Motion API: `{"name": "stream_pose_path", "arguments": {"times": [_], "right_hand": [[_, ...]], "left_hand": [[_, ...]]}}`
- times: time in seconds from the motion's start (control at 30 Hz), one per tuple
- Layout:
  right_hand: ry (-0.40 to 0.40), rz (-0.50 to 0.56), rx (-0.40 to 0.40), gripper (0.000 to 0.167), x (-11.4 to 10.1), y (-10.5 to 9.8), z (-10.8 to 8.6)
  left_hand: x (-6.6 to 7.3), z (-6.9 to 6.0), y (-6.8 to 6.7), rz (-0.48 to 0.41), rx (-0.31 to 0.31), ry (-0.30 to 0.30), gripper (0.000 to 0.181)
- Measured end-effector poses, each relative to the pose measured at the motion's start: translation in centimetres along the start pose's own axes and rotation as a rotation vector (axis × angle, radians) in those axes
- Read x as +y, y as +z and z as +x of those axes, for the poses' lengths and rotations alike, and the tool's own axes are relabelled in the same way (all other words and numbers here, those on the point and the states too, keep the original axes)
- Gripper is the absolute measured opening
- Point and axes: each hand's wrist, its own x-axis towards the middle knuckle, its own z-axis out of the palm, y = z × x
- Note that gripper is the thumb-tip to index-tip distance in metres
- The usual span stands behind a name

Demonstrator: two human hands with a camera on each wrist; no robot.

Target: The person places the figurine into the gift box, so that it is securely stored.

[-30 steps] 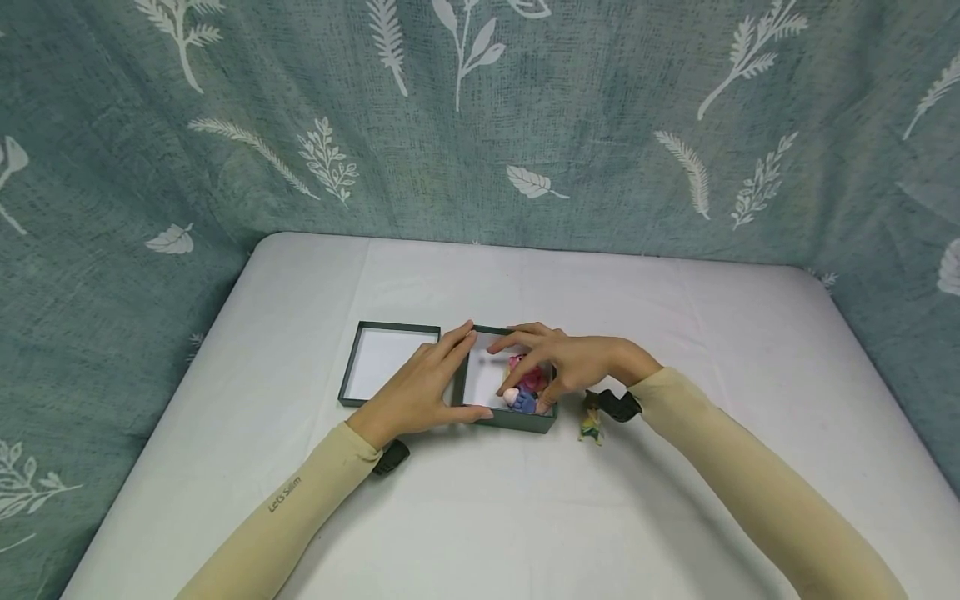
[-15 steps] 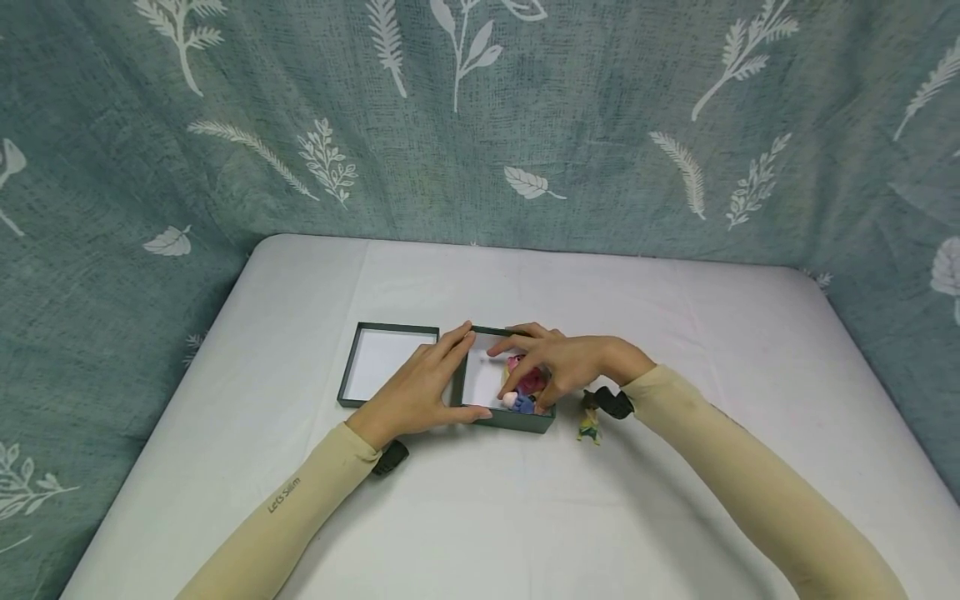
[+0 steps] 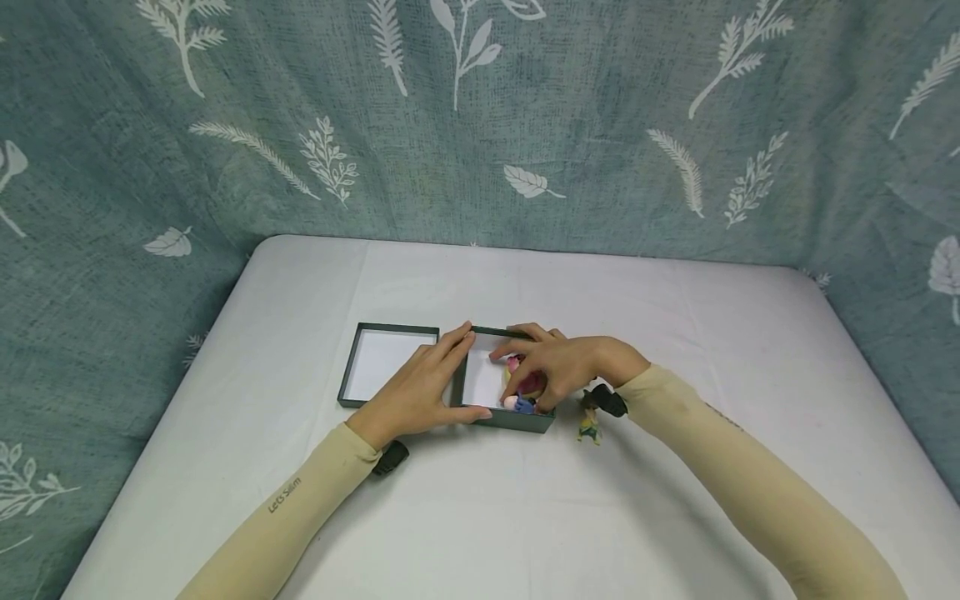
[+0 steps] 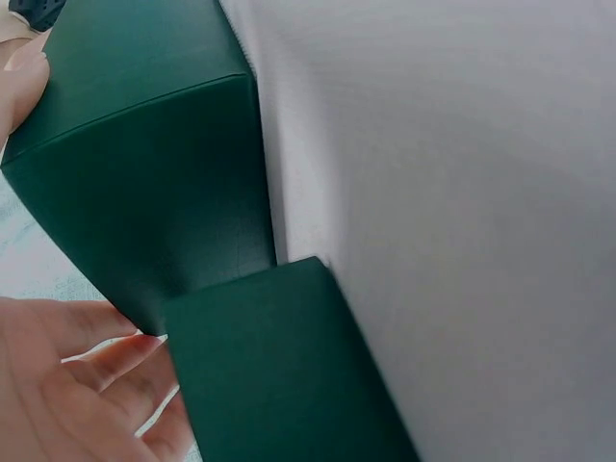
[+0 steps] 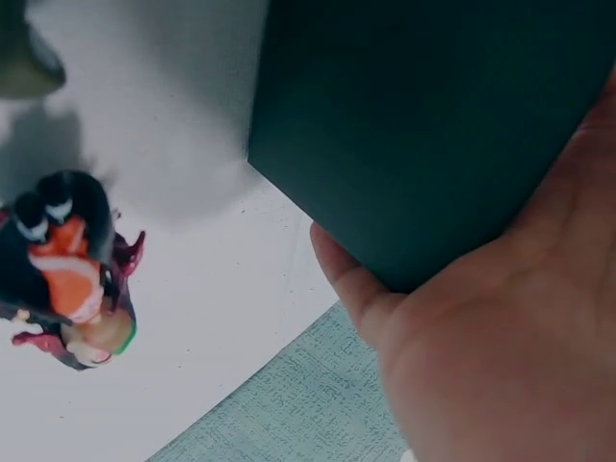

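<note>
An open dark green box [image 3: 510,421] with a white inside stands mid-table. My left hand [image 3: 420,387] grips its left side, thumb at the front edge and fingers at the back corner; the left wrist view shows this hand [image 4: 77,385] along the green wall. Inside the box, my right hand [image 3: 566,362] bends over several small figurines. Its thumb and index finger pinch a blue-and-white figurine [image 3: 521,404]. Beside that one lies a pink figurine [image 3: 532,383], partly covered by the hand. The right wrist view has the palm [image 5: 500,356] against the box's outer wall [image 5: 423,125].
Left of the box lies a shallow green lid [image 3: 386,362], its white inside up. A yellow-and-green figurine [image 3: 588,429] is on the white table [image 3: 480,517], by the right wrist. In the right wrist view, a dark figurine with orange [image 5: 72,274] shows. Teal leaf-patterned cloth [image 3: 480,150] hangs behind.
The right hand has shifted slightly and its fingers have drawn a little closer over the figurines, covering more of them. The left hand and the box stay in place.
</note>
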Motion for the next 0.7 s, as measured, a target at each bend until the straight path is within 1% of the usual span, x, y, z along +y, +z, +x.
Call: {"name": "stream_pose_path", "arguments": {"times": [0.23,0.47,0.7], "right_hand": [[0.003,-0.001,-0.004,0.040,0.02,-0.03,0.02],[0.018,-0.009,-0.009,0.040,0.07,-0.03,0.06],[0.005,-0.001,-0.005,0.040,0.13,-0.13,0.01]], "left_hand": [[-0.03,0.02,0.04,-0.002,0.006,0.005,0.105],[-0.04,-0.04,0.01,-0.016,-0.002,-0.002,0.105],[0.02,0.04,-0.10,-0.023,-0.007,-0.008,0.105]]}}
